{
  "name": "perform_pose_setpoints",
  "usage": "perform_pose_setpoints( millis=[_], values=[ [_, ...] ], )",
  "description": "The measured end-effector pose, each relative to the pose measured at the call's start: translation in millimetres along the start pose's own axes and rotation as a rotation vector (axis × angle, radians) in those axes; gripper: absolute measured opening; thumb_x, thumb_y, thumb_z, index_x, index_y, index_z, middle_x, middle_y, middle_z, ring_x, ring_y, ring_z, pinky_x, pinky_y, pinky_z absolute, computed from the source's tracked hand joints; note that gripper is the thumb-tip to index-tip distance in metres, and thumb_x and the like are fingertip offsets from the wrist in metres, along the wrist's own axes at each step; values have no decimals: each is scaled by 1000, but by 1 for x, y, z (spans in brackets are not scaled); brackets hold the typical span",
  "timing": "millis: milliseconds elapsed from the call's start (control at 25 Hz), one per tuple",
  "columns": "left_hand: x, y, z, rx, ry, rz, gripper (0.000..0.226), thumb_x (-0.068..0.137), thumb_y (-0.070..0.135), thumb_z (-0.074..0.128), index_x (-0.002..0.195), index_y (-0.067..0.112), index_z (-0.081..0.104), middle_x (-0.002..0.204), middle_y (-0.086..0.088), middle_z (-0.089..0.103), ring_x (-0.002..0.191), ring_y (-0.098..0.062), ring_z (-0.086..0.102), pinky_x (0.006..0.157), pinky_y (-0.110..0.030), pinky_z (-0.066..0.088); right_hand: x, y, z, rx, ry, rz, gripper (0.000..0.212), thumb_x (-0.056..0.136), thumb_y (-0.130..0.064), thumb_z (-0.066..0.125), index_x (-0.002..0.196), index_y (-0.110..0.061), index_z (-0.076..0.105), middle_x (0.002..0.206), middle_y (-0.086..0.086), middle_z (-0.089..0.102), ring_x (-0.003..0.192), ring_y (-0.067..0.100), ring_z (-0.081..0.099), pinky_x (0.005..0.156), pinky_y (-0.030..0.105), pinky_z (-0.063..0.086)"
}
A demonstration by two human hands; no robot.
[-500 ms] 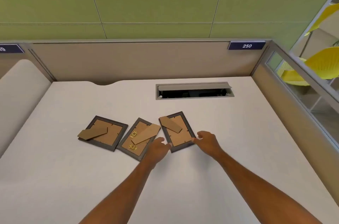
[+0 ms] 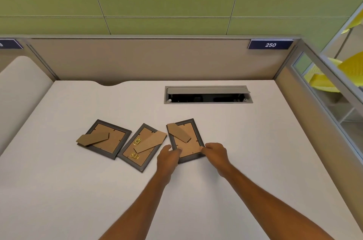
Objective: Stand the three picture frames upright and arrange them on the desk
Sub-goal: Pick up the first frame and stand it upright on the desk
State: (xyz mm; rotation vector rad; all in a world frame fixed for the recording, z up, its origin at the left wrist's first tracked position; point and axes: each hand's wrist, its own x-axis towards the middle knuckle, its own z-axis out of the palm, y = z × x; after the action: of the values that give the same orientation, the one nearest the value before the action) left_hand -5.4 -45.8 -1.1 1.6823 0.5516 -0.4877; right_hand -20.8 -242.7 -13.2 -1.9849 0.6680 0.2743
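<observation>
Three dark grey picture frames lie face down on the white desk (image 2: pixel 196 200), brown backs and cardboard stands up. The left frame (image 2: pixel 107 138) and the middle frame (image 2: pixel 142 146) lie untouched. The right frame (image 2: pixel 186 141) is held at its near end by both hands. My left hand (image 2: pixel 169 158) grips its near left corner, fingers curled over the back. My right hand (image 2: pixel 215 153) pinches its near right corner. The frame still lies flat or nearly flat on the desk.
An open grey cable tray (image 2: pixel 208 95) is sunk into the desk behind the frames. Beige partition walls (image 2: pixel 137 59) close the back and right sides; a label reads 250. Yellow chairs (image 2: pixel 334 74) show beyond the glass on the right.
My left hand has moved right from the middle frame's edge onto the right frame's near left corner. My right hand has closed on its near right corner.
</observation>
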Motion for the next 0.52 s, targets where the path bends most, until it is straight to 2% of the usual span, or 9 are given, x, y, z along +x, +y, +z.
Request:
perform_pose_setpoints(
  millis=[80, 160, 200, 240, 280, 360, 520],
  values=[
    [2, -2, -1, -31, 15, -1, 71, 96, 41, 72, 159, 20, 47, 162, -6, 50, 140, -30, 55, 113, -53, 54, 4, 2, -2, 67, -9, 51, 41, 95, -23, 75, 69, -14, 44, 69, 8, 40, 67, 21, 39, 64, 34, 34],
    [3, -2, -3, -47, 17, 13, 72, 93, 45, 72, 157, 22, 49, 161, -6, 52, 142, -31, 54, 115, -55, 52, 9, 4, -3, 120, -25, 92, 34, 94, -17, 76, 71, -10, 52, 72, 14, 44, 73, 25, 46, 68, 36, 45],
    [2, -1, -3, -52, 21, 20, 73, 91, 47, 72, 156, 23, 50, 160, -6, 54, 141, -30, 55, 115, -55, 52, 12, 6, -3, 141, -21, 110, 24, 94, -13, 76, 77, -4, 62, 75, 18, 54, 76, 27, 55, 73, 37, 57],
    [1, 0, -2, -60, 23, 30, 72, 91, 47, 72, 156, 24, 50, 158, -6, 55, 140, -30, 56, 115, -55, 52, 11, 5, -4, 194, -21, 130, 11, 96, -9, 76, 91, 0, 73, 86, 21, 67, 84, 27, 66, 84, 40, 65],
    [-1, 2, -1, -60, 32, 37, 70, 92, 45, 71, 156, 24, 51, 158, -5, 55, 140, -30, 56, 115, -54, 51, 12, 4, -4, 265, -22, 162, 13, 97, -5, 76, 109, -1, 76, 101, 17, 75, 96, 28, 73, 93, 43, 66],
    [-6, 6, 0, -41, 58, 55, 64, 96, 39, 69, 156, 25, 52, 156, -4, 55, 138, -30, 57, 115, -54, 52, 10, -1, -5, 426, -35, 235, 36, 97, 0, 76, 133, -1, 70, 124, 16, 74, 106, 30, 75, 94, 43, 66],
    [-11, 4, -1, -15, 76, 131, 54, 103, 22, 62, 156, 23, 53, 151, -3, 62, 135, -26, 60, 114, -50, 53, 6, -13, -12, 630, -43, 298, 37, 97, 3, 75, 133, 3, 67, 128, 22, 72, 100, 32, 76, 92, 46, 67]
  ],
)
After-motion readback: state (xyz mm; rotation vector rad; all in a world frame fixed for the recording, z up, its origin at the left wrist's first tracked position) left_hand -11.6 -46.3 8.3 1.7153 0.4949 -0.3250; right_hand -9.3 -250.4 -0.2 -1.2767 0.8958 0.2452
